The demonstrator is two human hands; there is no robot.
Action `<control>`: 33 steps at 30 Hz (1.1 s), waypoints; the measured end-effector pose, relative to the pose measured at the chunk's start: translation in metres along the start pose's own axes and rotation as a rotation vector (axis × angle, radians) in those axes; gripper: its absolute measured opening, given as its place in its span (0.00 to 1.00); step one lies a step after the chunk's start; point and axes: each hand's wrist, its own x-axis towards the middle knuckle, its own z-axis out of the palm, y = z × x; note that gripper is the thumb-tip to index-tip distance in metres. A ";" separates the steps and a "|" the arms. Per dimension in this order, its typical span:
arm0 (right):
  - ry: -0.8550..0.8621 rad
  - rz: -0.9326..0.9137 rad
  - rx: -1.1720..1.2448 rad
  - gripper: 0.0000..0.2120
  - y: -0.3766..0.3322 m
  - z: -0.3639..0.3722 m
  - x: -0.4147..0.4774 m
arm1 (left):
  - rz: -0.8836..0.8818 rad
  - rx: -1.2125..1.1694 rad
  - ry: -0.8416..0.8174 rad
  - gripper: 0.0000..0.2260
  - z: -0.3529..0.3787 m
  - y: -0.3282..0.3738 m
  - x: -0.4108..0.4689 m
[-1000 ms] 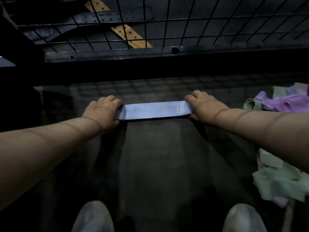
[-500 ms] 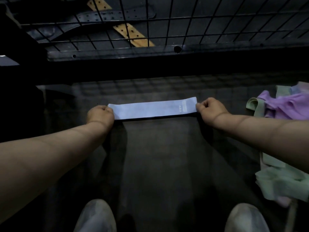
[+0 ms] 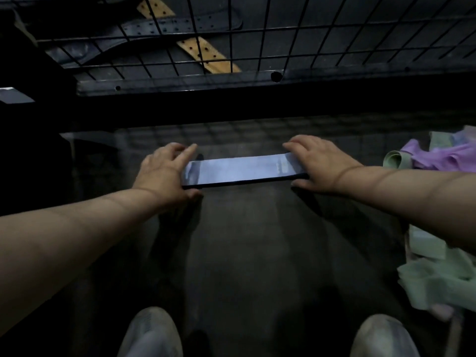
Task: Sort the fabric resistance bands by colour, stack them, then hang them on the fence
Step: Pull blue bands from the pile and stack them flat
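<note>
Across the left end of the strip, the left hand [image 3: 164,171] is seen w/ fingers [image 3: 192,148] spread & loosened, no longer balled as 0.5 s ago. The index is stretched fwd past the far edge and the thumb is laid at the near edge, so that end is bracketed, not pinched.

Between the hands, the pale blue flat fabric resistance band [image 3: 239,170] is laid flat on the dark floor [image 3: 244,253], crosswise to the person. It is shown shorter than before, i.e. the pull has been let off. A dark line is seen along its near edge: shadow or another band, can't be told.

At the right end, the right hand [image 3: 319,163] is uncurled too, fingers spread & pressed flat on top.

Judged: the band is being set down & smoothed as a stack base. Sorting is barely begun, since a loose heap of purple and green fabric bands [image 3: 443,155] is left at far right, well apart from the fingers. No band is seen on the black wire-grid fence [image 3: 206,81].
</note>
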 end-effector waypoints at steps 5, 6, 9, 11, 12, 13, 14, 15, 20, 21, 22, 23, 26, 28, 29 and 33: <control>-0.081 -0.006 -0.048 0.38 -0.007 0.002 0.008 | 0.070 0.134 -0.102 0.40 -0.003 0.001 0.010; -0.083 -0.002 -0.037 0.36 -0.007 0.002 0.008 | 0.070 0.122 -0.105 0.37 -0.004 0.002 0.011; -0.087 0.004 0.003 0.31 -0.007 0.004 0.008 | 0.086 0.099 -0.085 0.32 -0.006 0.001 0.013; -0.096 0.006 0.012 0.32 -0.007 0.004 0.008 | 0.099 0.125 -0.088 0.32 -0.006 0.000 0.014; -0.101 0.005 0.006 0.33 -0.007 0.004 0.008 | 0.100 0.137 -0.096 0.32 -0.006 0.000 0.014; -0.105 0.002 -0.003 0.35 -0.006 0.004 0.008 | 0.101 0.146 -0.104 0.33 -0.006 0.000 0.014; -0.109 -0.001 -0.010 0.35 -0.006 0.004 0.009 | 0.104 0.153 -0.111 0.33 -0.005 0.000 0.014; -0.109 -0.003 -0.010 0.34 -0.005 0.004 0.010 | 0.112 0.158 -0.112 0.33 -0.005 0.000 0.014; -0.106 -0.010 0.005 0.30 -0.006 0.005 0.012 | 0.141 0.175 -0.087 0.30 -0.003 -0.002 0.014; -0.103 -0.009 0.006 0.29 -0.006 0.006 0.012 | 0.146 0.182 -0.083 0.30 -0.003 -0.003 0.014; -0.101 -0.010 0.004 0.29 -0.006 0.006 0.011 | 0.155 0.186 -0.076 0.30 -0.003 -0.003 0.013; -0.102 -0.011 0.000 0.29 -0.006 0.006 0.011 | 0.165 0.188 -0.069 0.30 -0.002 -0.003 0.013; -0.115 -0.017 -0.024 0.33 -0.006 0.004 0.011 | 0.174 0.212 -0.062 0.30 -0.002 -0.004 0.011; -0.127 -0.021 -0.041 0.34 -0.005 0.003 0.013 | 0.176 0.225 -0.057 0.31 -0.002 -0.005 0.011; -0.129 -0.025 -0.045 0.34 -0.005 0.002 0.015 | 0.182 0.230 -0.052 0.30 -0.003 -0.005 0.012; -0.146 -0.028 -0.068 0.30 -0.006 0.003 0.017 | 0.211 0.315 -0.037 0.29 -0.002 -0.005 0.013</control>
